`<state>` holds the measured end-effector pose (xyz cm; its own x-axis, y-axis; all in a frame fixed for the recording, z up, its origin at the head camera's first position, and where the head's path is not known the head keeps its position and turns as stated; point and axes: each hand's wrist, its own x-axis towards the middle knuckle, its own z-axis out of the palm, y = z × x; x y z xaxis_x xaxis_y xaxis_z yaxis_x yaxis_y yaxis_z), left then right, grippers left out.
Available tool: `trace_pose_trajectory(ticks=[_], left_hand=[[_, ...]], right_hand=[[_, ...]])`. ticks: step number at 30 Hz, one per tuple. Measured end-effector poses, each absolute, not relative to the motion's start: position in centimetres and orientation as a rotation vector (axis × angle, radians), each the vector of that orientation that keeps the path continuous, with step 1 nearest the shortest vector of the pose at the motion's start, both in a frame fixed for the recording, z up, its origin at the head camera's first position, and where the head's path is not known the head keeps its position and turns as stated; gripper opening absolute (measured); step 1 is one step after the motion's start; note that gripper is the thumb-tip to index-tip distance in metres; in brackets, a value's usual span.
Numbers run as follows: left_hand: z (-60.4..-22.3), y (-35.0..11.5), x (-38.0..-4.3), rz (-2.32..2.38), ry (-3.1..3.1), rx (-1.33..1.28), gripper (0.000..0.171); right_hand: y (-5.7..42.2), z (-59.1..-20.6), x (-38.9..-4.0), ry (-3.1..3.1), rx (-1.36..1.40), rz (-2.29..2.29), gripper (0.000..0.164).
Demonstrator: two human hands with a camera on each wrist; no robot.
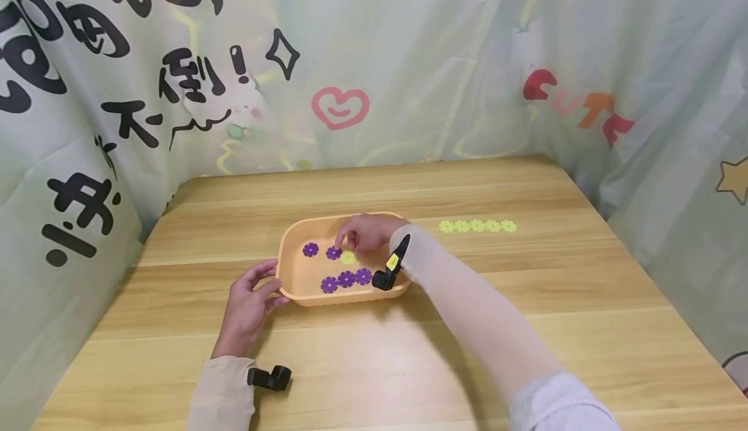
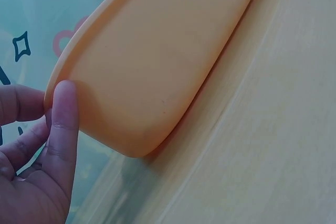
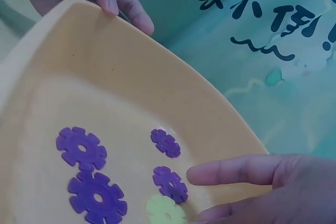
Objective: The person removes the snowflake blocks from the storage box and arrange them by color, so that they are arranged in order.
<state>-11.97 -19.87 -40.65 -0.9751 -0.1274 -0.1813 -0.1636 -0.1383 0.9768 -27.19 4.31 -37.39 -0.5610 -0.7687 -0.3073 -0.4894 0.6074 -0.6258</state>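
An orange plastic tray (image 1: 300, 272) stands on the table with notched plastic discs inside. My left hand (image 1: 248, 307) pinches its left rim, thumb outside the wall in the left wrist view. My right hand (image 1: 371, 231) reaches into the tray, thumb and index finger apart. In the right wrist view, the index fingertip is at the edge of a purple disc (image 3: 170, 184), and a light yellow disc (image 3: 166, 211) lies against that disc near the thumb. Whether the fingers touch either is unclear. Another purple disc (image 1: 311, 249) lies to the left. Three purple discs (image 1: 346, 280) form a row along the near side.
On the wooden table (image 1: 362, 366), several yellow discs (image 1: 477, 226) lie in a row right of the tray. A pale printed curtain (image 1: 421, 80) hangs behind the table and along both sides. Each wrist carries a black camera mount (image 1: 270, 378).
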Motion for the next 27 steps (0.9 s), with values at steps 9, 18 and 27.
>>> trace_pose_trajectory(ticks=[9, 18, 27], left_hand=[[-40.53, -19.89, -12.03, 2.311, 2.063, -0.333, 0.043], [-40.59, -19.84, -11.87, 2.326, 2.046, -0.341, 0.043], [-40.49, -19.78, -11.92, 2.322, 2.053, -0.344, 0.042]], right_hand=[[4.17, -37.54, -27.29, 2.224, -0.867, -0.644, 0.048], [4.07, -38.08, -27.34, 2.218, -0.84, -0.647, 0.038], [4.09, -38.08, -27.32, 2.275, -0.898, -0.574, 0.031]])
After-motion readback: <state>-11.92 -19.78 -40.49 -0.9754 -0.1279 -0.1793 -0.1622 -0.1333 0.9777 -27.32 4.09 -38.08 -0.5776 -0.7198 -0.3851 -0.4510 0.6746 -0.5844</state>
